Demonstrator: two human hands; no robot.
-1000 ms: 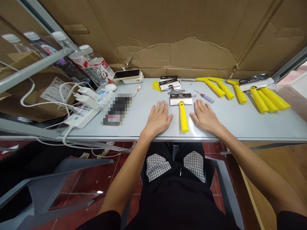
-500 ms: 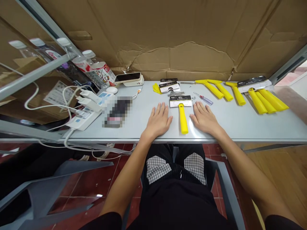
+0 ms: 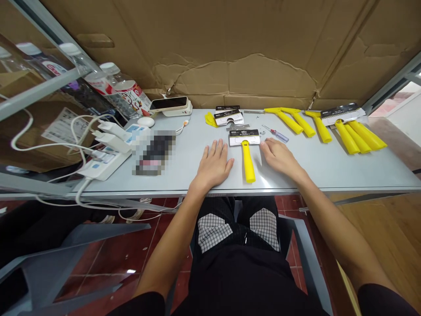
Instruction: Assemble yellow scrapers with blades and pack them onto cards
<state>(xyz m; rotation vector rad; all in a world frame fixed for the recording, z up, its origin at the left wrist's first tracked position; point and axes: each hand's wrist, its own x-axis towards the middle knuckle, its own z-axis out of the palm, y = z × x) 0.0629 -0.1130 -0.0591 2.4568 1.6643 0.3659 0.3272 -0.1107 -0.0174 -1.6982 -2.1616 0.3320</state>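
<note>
My left hand [image 3: 214, 166] lies flat on the grey table [image 3: 184, 169], fingers spread, holding nothing. To its right is a yellow-handled scraper [image 3: 248, 162] with a black-and-white card over its head, touched by neither hand. Just right of that scraper rests my right hand [image 3: 278, 154], its fingers slightly bent and apart, with nothing in it. Beyond my right hand lies a screwdriver [image 3: 279, 135] with a clear purplish handle, beside small screws [image 3: 262, 133]. Behind the scraper are black-and-white cards [image 3: 229, 117], a yellow piece [image 3: 210, 120] and thin metal blades [image 3: 237, 127].
Yellow handles [image 3: 289, 120] and carded scrapers [image 3: 344, 116] lie at the back right. On the left are a blurred dark object [image 3: 156, 153], a power strip [image 3: 105, 164] with cables, a white device [image 3: 173, 106] and bottles [image 3: 133, 94]. Cardboard [image 3: 263, 35] stands behind.
The view has shifted slightly, moving the scene a little left. My right hand's fingers have drawn in and bent a bit, while my left hand stays flat.
</note>
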